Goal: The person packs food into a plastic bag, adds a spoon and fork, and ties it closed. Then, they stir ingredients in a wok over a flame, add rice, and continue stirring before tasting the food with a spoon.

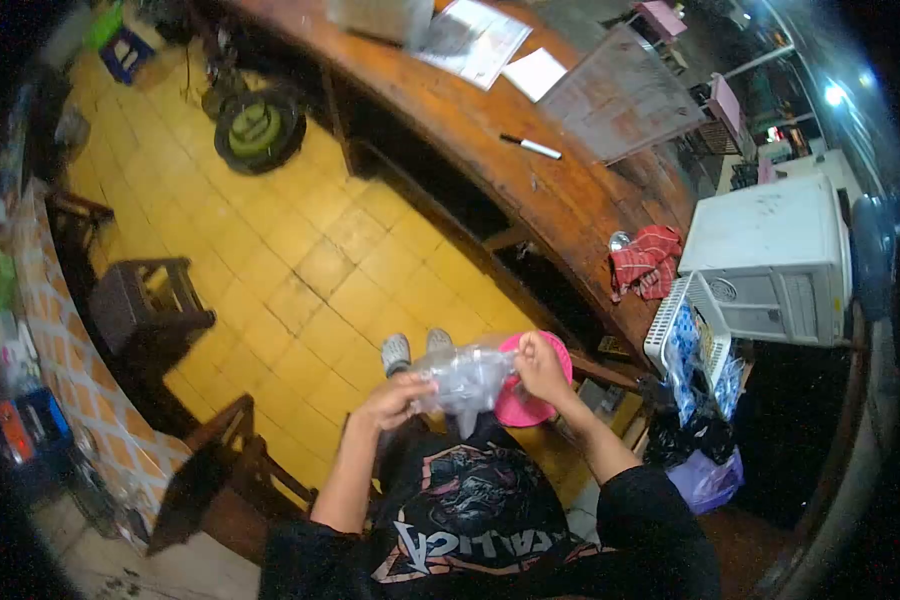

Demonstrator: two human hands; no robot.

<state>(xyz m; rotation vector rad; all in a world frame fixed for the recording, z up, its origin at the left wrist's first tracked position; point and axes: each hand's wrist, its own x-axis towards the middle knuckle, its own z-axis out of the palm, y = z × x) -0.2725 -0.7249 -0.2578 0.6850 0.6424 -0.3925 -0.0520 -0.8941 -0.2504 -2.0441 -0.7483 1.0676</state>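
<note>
A clear plastic bag (465, 385) is stretched between my two hands in front of my shirt. My left hand (395, 398) pinches its left end, fingers closed. At the upper right end, my right hand (540, 368) grips the plastic with its fingers closed. Behind the right hand and partly hidden by it is a round pink plastic container (520, 408). The bag hangs loose in the middle, crumpled and see-through.
A long wooden counter (570, 215) runs along the right, bearing papers (475, 42), a marker (532, 147) and a red cloth (648, 262). Beyond it are a white basket (715, 300) and a white cabinet (765, 255). Wooden stools (150, 305) stand on the yellow tiled floor (300, 250).
</note>
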